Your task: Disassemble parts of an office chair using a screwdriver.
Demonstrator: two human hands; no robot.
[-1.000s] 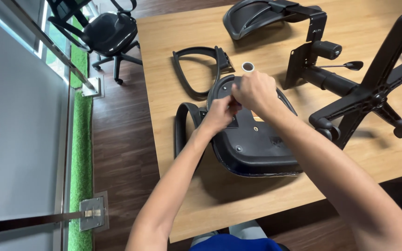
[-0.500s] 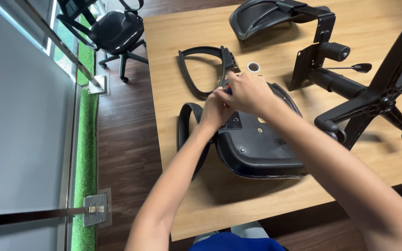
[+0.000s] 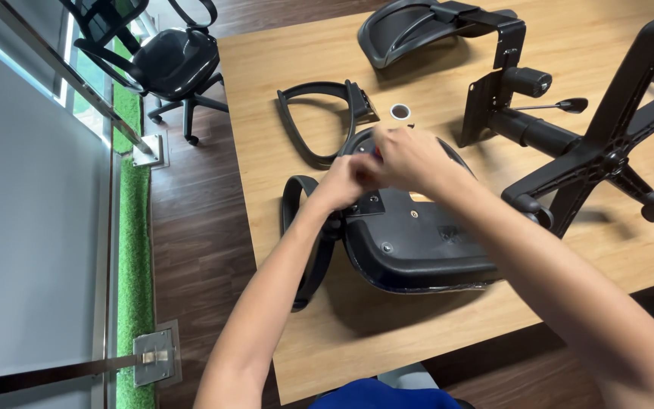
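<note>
**Desk:** What's on the bench [image 3: 448, 341] from your end?

**Me:** Biggest first: the black star-shaped chair base [image 3: 607, 144] sprawls by the right edge, castors out. The upturned seat pan [image 3: 418, 242] lies mid-bench towards the near edge, one armrest [image 3: 304, 242] fixed along its left side. A loose armrest loop [image 3: 319, 121] sits nearer the far-left corner, the backrest shell [image 3: 418, 26] at the far edge.

**Desk:** And your hands?

**Me:** Both meet at the seat pan's far rim. My left hand [image 3: 346, 182] has its fingers curled at the rim; my right hand [image 3: 410, 155] is bunched over something small. I can't tell what either is pinching. A small white ring [image 3: 400, 112] lies just beyond them.
</note>
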